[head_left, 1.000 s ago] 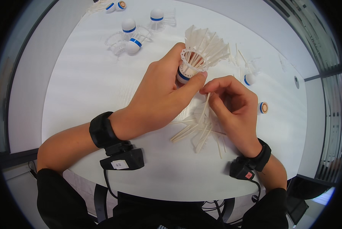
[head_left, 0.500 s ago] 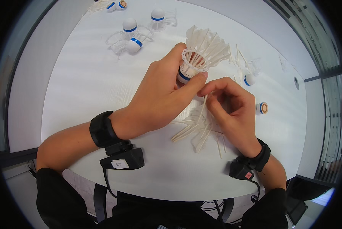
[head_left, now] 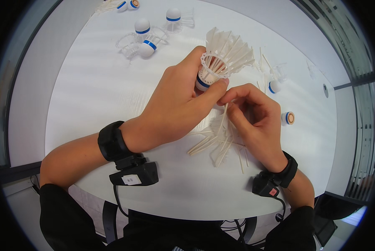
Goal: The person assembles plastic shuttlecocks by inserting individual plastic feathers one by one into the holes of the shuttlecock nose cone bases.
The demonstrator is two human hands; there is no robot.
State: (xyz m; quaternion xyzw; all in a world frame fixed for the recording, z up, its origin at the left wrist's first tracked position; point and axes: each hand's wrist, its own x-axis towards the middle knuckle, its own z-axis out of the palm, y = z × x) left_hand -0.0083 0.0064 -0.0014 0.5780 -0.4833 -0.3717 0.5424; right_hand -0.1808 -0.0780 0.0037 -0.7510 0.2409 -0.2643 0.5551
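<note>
A white shuttlecock [head_left: 228, 49] with a blue-banded base is gripped in my left hand [head_left: 175, 102], its feathers fanning up and away to the right. A clear plastic ring encircles its feather shafts, and part of its row of feathers is absent on the near side. Just below and to the right, my right hand [head_left: 256, 119] is closed in a pinch on the shaft end of a loose feather [head_left: 224, 119], which hangs down toward the table. Beneath that hand lies a pile of loose feathers and bare shafts [head_left: 202, 145].
At the back left of the white table [head_left: 99, 79] stand several shuttlecock bases with clear plastic skirts [head_left: 147, 48]. To the right are another blue-banded base [head_left: 274, 86] and a cork-faced base [head_left: 288, 118]. Thin shafts [head_left: 266, 61] lie behind my right hand. Black devices are strapped to both wrists.
Both hands, with the shuttlecock and the pinched feather, have shifted very slightly to the right. Both grips stay the same.
</note>
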